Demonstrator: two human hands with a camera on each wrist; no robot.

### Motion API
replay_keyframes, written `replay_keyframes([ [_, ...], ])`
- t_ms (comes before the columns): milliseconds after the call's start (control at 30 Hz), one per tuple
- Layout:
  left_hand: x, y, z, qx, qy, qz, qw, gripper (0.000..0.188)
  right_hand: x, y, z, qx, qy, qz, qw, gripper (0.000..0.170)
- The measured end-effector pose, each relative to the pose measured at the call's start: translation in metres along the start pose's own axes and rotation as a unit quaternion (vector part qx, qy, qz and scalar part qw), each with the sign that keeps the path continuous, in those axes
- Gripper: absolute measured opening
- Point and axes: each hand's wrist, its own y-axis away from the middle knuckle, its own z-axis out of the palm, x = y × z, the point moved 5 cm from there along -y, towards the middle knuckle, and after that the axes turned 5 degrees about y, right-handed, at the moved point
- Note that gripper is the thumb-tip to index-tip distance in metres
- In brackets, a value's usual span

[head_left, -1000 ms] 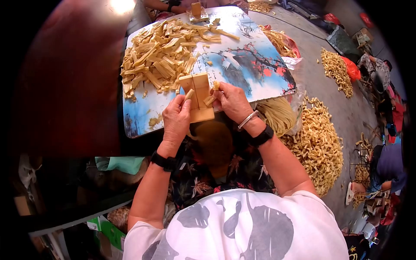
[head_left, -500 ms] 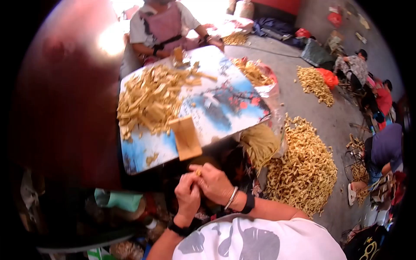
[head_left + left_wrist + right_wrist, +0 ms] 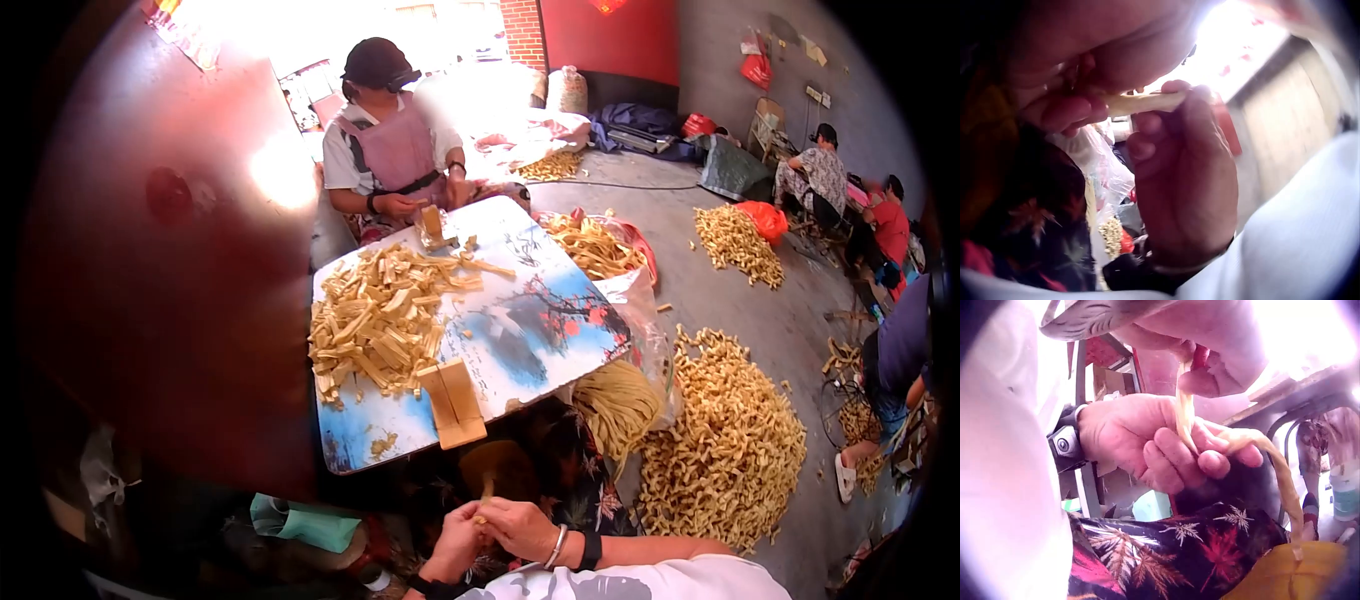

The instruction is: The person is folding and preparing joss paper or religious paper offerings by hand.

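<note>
A pale yellow flexible strip (image 3: 1282,472) runs between both hands, low over the lap. My left hand (image 3: 1160,444) has it between curled fingers, and the long end trails down over a yellow-brown rounded thing (image 3: 1291,572). From above, my right hand (image 3: 1210,344) pinches the strip's other part between thumb and fingers. In the left wrist view a short length of the strip (image 3: 1147,103) spans the two hands. The head view has the left hand (image 3: 458,540) and right hand (image 3: 520,528) close together, before the table's near edge. A slotted wooden block (image 3: 452,405) stands at that edge.
A heap of yellow pieces (image 3: 375,320) covers the left of the painted table (image 3: 480,350). Long strands (image 3: 620,400) hang in a bag right of it, beside a large floor pile (image 3: 725,440). Another person (image 3: 390,150) sits across the table; others sit at far right.
Both hands have left the wooden block and come down toward the lap, close together, with a strip between them. The head view has tilted up, bringing the person opposite into view.
</note>
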Motion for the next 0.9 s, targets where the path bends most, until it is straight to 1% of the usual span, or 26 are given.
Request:
replay_keyframes([
  [33,0.006,0.002,0.003,0.021,-0.167,0.038,0.985,0.022,0.007,0.001,-0.005,0.013,0.008,0.033,0.999,0.012],
  [67,0.010,0.006,0.010,0.044,-0.329,0.072,0.941,0.023,0.011,0.003,-0.008,0.043,0.004,0.045,0.998,0.012],
  [100,0.027,0.016,0.028,0.044,-0.509,0.358,0.782,0.021,0.016,0.006,-0.009,0.071,-0.001,0.058,0.996,0.012],
  [133,0.031,0.019,0.036,0.057,-0.570,0.343,0.744,0.019,0.022,0.011,-0.009,0.098,-0.006,0.071,0.993,0.012],
  [167,0.036,0.025,0.045,0.070,-0.627,0.326,0.704,0.018,0.038,0.019,-0.001,0.132,0.016,0.093,0.987,0.013],
  [200,0.040,0.030,0.054,0.083,-0.680,0.308,0.660,0.016,0.054,0.025,0.005,0.101,-0.088,0.204,0.970,0.014],
  [233,0.042,0.033,0.060,0.093,-0.694,0.308,0.644,0.011,0.066,0.031,0.013,0.067,-0.189,0.312,0.929,0.015],
  [267,0.042,0.032,0.062,0.099,-0.693,0.315,0.641,0.010,0.074,0.038,0.022,0.030,-0.285,0.412,0.865,0.017],
  [300,0.042,0.032,0.061,0.105,-0.692,0.321,0.638,0.009,0.065,0.031,0.017,0.027,-0.304,0.413,0.858,0.013],
  [333,0.042,0.032,0.060,0.112,-0.692,0.326,0.635,0.009,0.055,0.026,0.012,0.021,-0.271,0.384,0.882,0.012],
  [400,0.046,0.035,0.061,0.131,-0.674,0.328,0.649,0.007,0.041,0.018,0.005,0.011,-0.205,0.325,0.923,0.011],
  [433,0.049,0.035,0.061,0.138,-0.665,0.330,0.655,0.006,0.041,0.016,0.005,0.022,-0.214,0.323,0.922,0.009],
  [500,0.053,0.033,0.056,0.164,-0.629,0.359,0.670,0.006,0.042,0.016,0.005,0.041,-0.232,0.322,0.917,0.009],
  [533,0.052,0.032,0.053,0.177,-0.610,0.371,0.677,0.006,0.035,0.011,-0.001,0.054,-0.153,0.241,0.957,0.009],
  [567,0.049,0.029,0.048,0.170,-0.608,0.375,0.679,0.007,0.028,0.009,-0.006,0.068,-0.073,0.157,0.983,0.009],
  [600,0.048,0.027,0.047,0.163,-0.606,0.379,0.680,0.008,0.019,0.008,-0.011,0.082,0.008,0.071,0.994,0.010],
  [633,0.047,0.026,0.046,0.156,-0.604,0.382,0.682,0.009,0.015,0.006,-0.015,0.075,0.053,0.043,0.995,0.011],
  [667,0.043,0.026,0.047,0.142,-0.622,0.368,0.676,0.010,0.010,0.003,-0.020,0.068,0.097,0.016,0.993,0.013],
  [700,0.048,0.032,0.058,0.129,-0.640,0.355,0.669,0.011,0.007,0.002,-0.022,0.061,0.141,-0.012,0.988,0.014],
  [733,0.051,0.035,0.066,0.116,-0.657,0.344,0.661,0.012,0.017,0.003,-0.023,0.073,0.070,0.024,0.995,0.012],
  [800,0.056,0.037,0.074,0.099,-0.666,0.387,0.630,0.018,0.044,0.007,-0.014,0.095,-0.074,0.095,0.988,0.010],
  [833,0.058,0.039,0.078,0.090,-0.670,0.408,0.614,0.021,0.061,0.010,-0.005,0.065,-0.161,0.164,0.971,0.008],
  [867,0.061,0.040,0.083,0.089,-0.674,0.423,0.599,0.023,0.072,0.013,0.001,0.052,-0.234,0.215,0.947,0.009],
  [900,0.065,0.043,0.088,0.088,-0.678,0.437,0.584,0.026,0.079,0.014,0.005,0.039,-0.306,0.265,0.914,0.011],
])
